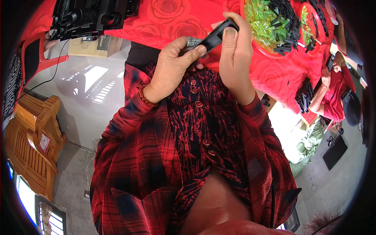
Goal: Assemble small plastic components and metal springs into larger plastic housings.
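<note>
My left hand [166,70] and my right hand [237,55] hold a long, narrow black plastic casing [213,40] between them, over the near edge of the table. It slants up to the right, and a slot-like recess shows at its upper end. My left thumb presses on its lower end. My right thumb lies on its face near the top, with the fingers behind it. A grey speckled piece [193,41] sits by my left fingers; whether it is a finger wrap or a separate thing, I cannot tell. My left fingertips are partly hidden behind the casing.
A red basin [261,50] of yellow-green translucent and black plastic pieces stands right of my hands, with a second basin [319,29] beyond. Black plastic parts [92,17] are piled far left on the red rose-patterned tablecloth [274,78]. At right, another person in red [333,96] works.
</note>
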`<state>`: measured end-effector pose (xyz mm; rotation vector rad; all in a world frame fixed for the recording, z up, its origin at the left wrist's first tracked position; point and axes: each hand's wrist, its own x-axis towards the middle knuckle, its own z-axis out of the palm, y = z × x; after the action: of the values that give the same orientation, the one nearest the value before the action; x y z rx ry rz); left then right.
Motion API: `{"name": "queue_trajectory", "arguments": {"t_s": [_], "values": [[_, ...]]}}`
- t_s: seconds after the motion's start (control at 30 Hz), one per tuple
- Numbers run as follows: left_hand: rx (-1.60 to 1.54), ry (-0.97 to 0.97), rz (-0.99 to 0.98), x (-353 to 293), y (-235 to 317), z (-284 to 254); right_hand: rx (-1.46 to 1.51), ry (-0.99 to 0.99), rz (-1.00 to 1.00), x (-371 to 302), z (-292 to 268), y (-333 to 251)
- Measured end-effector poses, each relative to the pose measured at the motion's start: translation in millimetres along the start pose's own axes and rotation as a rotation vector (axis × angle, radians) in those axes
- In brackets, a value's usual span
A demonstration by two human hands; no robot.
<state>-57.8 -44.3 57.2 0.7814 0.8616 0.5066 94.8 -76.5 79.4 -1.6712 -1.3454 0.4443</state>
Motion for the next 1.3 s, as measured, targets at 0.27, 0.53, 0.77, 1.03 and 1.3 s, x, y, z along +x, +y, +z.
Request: {"name": "queue_trajectory", "arguments": {"t_s": [0.27, 0.53, 0.77, 1.03, 1.3], "values": [[0.073, -0.113, 0.014, 6.9, 5.2, -5.8, -0.003, -0.097, 0.047, 9.7, -8.1, 4.5], [0.134, -0.08, 0.05, 5.0, 7.6, -6.3, 0.169, -0.142, 0.13, 12.1, -7.6, 14.3], [0.412, 0.022, 0.187, 5.9, 9.2, -6.4, 0.076, 0.074, 0.08, 1.0, 7.7, 5.5], [0.083, -0.289, -0.139, 21.5, 17.5, -19.0, 0.351, -0.066, 0.294, 11.5, -4.5, 25.8], [-0.014, -0.354, -0.18, 22.1, 31.8, -28.5, 0.117, -0.085, 0.24, 26.9, -12.3, 35.4]]}}
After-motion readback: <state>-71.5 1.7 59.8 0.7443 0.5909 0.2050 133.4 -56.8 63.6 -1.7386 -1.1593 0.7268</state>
